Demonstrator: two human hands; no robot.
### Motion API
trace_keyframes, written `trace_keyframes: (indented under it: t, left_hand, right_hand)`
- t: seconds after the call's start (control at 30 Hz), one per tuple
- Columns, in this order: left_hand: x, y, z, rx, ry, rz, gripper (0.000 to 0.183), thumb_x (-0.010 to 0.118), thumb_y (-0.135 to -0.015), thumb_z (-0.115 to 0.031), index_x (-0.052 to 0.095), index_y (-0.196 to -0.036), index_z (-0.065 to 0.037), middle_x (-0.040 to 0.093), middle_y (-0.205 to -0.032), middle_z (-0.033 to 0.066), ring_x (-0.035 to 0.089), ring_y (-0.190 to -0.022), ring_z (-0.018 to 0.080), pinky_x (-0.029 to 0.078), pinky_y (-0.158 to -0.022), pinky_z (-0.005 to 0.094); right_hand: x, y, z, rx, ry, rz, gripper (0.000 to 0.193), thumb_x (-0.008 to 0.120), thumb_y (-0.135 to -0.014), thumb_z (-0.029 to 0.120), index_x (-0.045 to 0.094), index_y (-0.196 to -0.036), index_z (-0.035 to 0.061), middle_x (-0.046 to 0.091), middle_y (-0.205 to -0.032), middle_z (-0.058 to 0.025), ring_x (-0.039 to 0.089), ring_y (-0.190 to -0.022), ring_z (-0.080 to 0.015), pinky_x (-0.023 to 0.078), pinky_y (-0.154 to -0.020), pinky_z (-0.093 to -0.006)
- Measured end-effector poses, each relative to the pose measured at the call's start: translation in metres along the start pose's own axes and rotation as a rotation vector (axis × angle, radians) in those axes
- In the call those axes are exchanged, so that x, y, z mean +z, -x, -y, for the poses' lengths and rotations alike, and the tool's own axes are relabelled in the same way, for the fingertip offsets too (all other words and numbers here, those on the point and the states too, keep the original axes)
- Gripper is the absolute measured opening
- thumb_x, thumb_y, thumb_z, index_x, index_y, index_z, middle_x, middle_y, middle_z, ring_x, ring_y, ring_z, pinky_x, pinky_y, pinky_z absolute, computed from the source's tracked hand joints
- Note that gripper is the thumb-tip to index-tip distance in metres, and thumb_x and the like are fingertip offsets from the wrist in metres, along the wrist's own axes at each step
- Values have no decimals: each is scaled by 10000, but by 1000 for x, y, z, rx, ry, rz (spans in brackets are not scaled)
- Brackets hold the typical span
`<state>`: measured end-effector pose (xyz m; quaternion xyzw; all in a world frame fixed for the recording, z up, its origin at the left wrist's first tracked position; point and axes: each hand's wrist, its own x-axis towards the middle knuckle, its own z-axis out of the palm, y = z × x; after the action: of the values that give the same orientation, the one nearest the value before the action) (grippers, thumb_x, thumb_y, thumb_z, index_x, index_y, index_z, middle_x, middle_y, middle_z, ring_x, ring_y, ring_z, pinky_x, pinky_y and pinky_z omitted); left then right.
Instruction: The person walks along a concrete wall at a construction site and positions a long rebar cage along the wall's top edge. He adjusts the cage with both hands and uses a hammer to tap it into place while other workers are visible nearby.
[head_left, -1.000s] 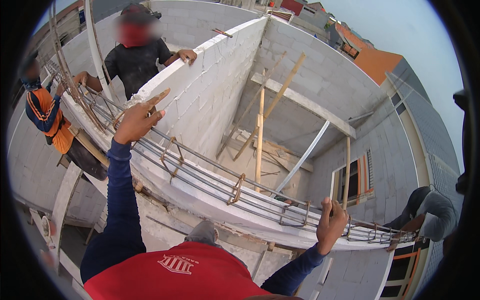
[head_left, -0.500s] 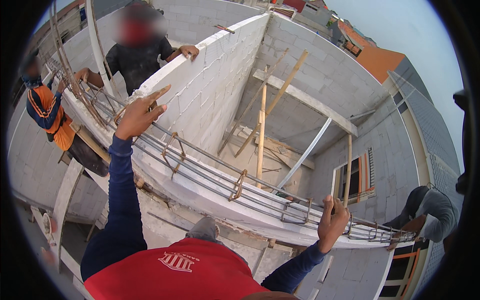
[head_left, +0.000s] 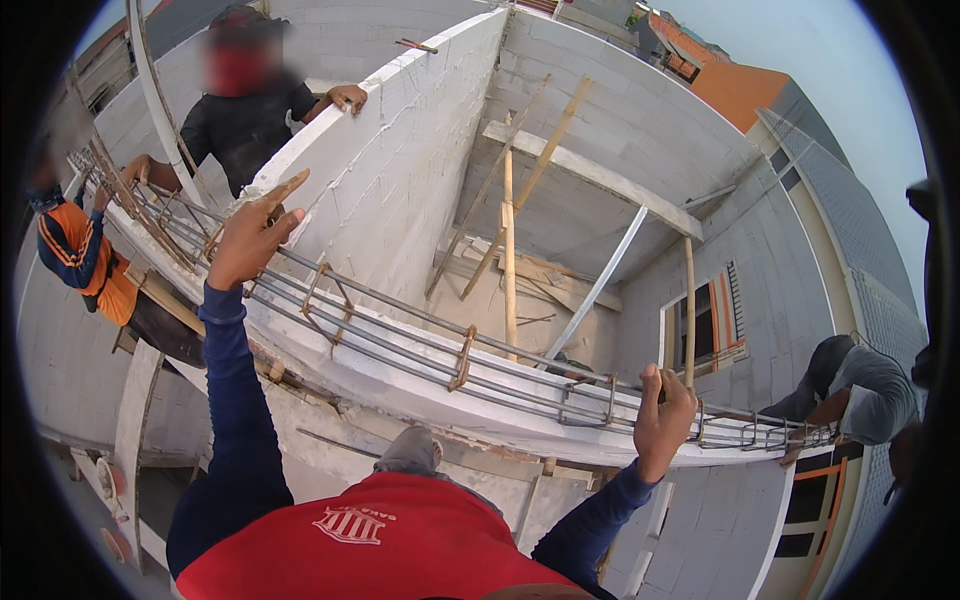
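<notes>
A long rebar cage [head_left: 462, 358], grey bars tied with rusty square stirrups, lies along the top of the white block wall [head_left: 410, 352] before me. My left hand [head_left: 250, 235] is over the cage's left part, forefinger and thumb stretched out and apart. Whether its other fingers touch the bars is hidden. Farther right, my right hand [head_left: 664, 420] is raised at the near side of the cage, thumb and forefinger up and apart. No object shows in its grasp. Contact with the bars there cannot be made out.
A person in black [head_left: 235, 130] stands at the left, one hand on a cross wall [head_left: 400, 105], the other by the cage. Another in orange [head_left: 90, 255] is farther left. A bent-over person [head_left: 860, 390] reaches to the cage's right end. Wooden props [head_left: 508, 250] stand inside the room.
The whole view has shifted a little, so walls and people sit farther left and higher. My left hand has moved slightly left in view; both hands keep nearly the same pose.
</notes>
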<state>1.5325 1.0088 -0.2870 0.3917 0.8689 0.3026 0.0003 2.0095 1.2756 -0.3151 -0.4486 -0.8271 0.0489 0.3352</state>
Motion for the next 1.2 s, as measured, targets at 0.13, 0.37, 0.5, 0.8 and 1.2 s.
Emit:
trace_keyframes:
  t: [0.13, 0.37, 0.5, 0.8, 1.2]
  left_hand:
    - [1, -2, 3, 14, 26, -2, 566, 621, -1020, -326, 475, -1563, -260, 515, -630, 50, 469, -588, 172, 418, -615, 361]
    - [1, -1, 4, 15, 115, 11, 517, 629, -1022, -301, 534, -1526, -235, 452, -634, 24, 396, -598, 121, 370, -583, 327]
    - [3, -3, 7, 18, 136, 16, 460, 614, -1034, -308, 594, -1473, -173, 427, -634, 9, 380, -602, 109, 349, -568, 318]
    - [4, -4, 13, 19, 126, 12, 427, 619, -1035, -347, 659, -1400, -127, 438, -608, -4, 389, -577, 96, 345, -556, 304]
    - [13, -7, 35, 126, 1, -79, 507, 579, -1035, -523, 678, -1384, -168, 389, -656, 2, 391, -586, 102, 307, -547, 291]
  right_hand:
    - [-2, -1, -3, 35, -4, 45, 420, 593, -1022, 335, 600, -746, 19, 548, -665, -185, 489, -638, -418, 381, -690, -452]
    - [-1, 0, -1, 25, -19, 23, 455, 578, -1033, 370, 608, -735, 28, 595, -684, -196, 522, -650, -427, 402, -718, -451]
    - [-2, -1, -2, 17, 7, 26, 460, 580, -1034, 377, 613, -736, 28, 594, -681, -198, 523, -652, -433, 402, -716, -455]
    - [3, 0, -2, -8, -23, -30, 488, 577, -1041, 386, 575, -734, 6, 500, -641, -199, 478, -626, -420, 425, -743, -455]
    - [4, -1, -5, 63, -112, 72, 534, 522, -1072, 413, 718, -910, -57, 685, -725, -168, 567, -606, -259, 406, -601, -381]
